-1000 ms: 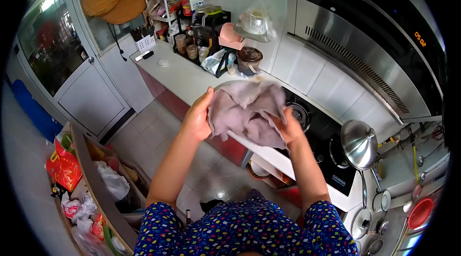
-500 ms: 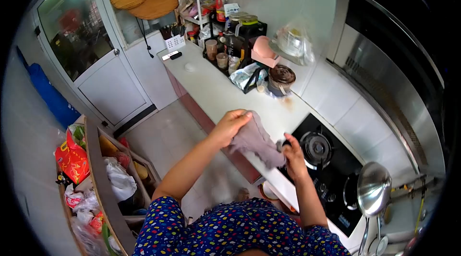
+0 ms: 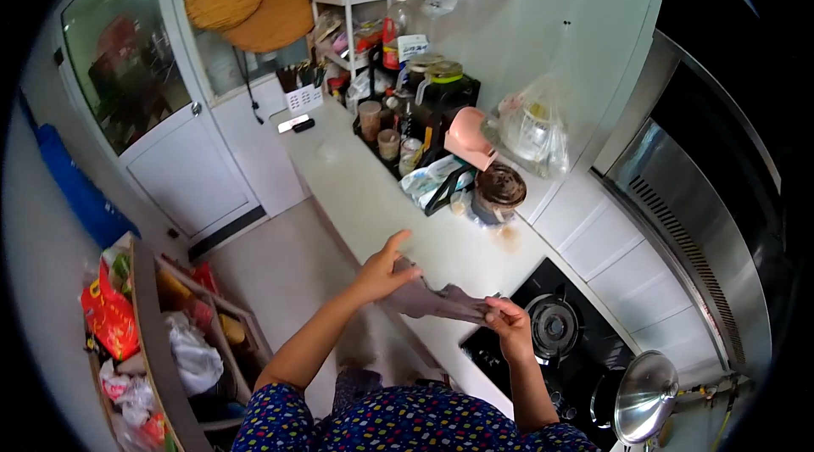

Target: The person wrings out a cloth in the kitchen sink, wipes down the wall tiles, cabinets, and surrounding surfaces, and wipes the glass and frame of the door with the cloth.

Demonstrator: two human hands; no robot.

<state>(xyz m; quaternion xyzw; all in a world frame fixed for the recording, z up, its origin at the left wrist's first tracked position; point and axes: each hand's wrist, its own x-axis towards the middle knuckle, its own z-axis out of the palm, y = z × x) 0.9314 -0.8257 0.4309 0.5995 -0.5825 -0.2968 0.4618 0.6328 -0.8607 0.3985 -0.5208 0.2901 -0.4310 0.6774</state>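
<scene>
A greyish-mauve cloth (image 3: 441, 303) is stretched between my two hands, above the front edge of the countertop. My left hand (image 3: 380, 272) holds its left end, the index finger pointing out and the cloth hanging below the thumb. At the other end, my right hand (image 3: 511, 329) pinches a corner between thumb and fingers, close to the left side of the black gas stove (image 3: 530, 304). The cloth sags a little in the middle, with its upper edge uneven.
On the countertop (image 3: 339, 189) stand a black rack of jars and bottles (image 3: 390, 125), a pink container (image 3: 469, 136) and a brown-lidded pot (image 3: 500, 189). A shiny metal lid or pan (image 3: 646, 397) is at the stove's near end. Shelves with bags (image 3: 197, 350) stand left.
The cloth has gone from hanging bunched to being drawn out sideways. My left hand has moved lower and left, its index finger now extended; my right hand has closed on the corner.
</scene>
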